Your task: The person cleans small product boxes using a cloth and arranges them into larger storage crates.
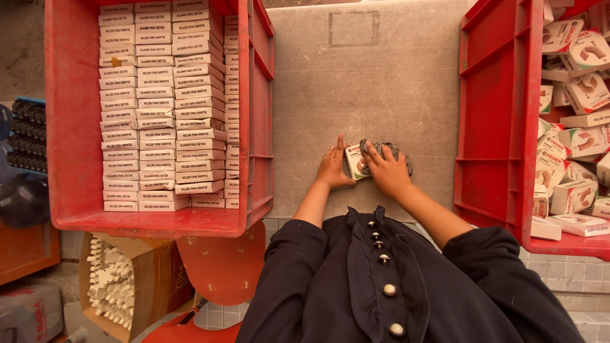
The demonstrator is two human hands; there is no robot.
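Note:
A small white carton (354,161) stands on the grey worktop (368,82) just in front of me. My left hand (332,167) grips its left side. My right hand (386,169) lies over its right side and over a heap of small dark metal pieces (389,151), which it partly hides. Both forearms reach out from dark sleeves.
A red crate (70,127) on the left holds neat rows of several shut white cartons (159,108). A red crate (492,127) on the right holds several loose cartons (575,95). Lower left: an open cardboard box of white plastic parts (117,286) and a red stool (219,263).

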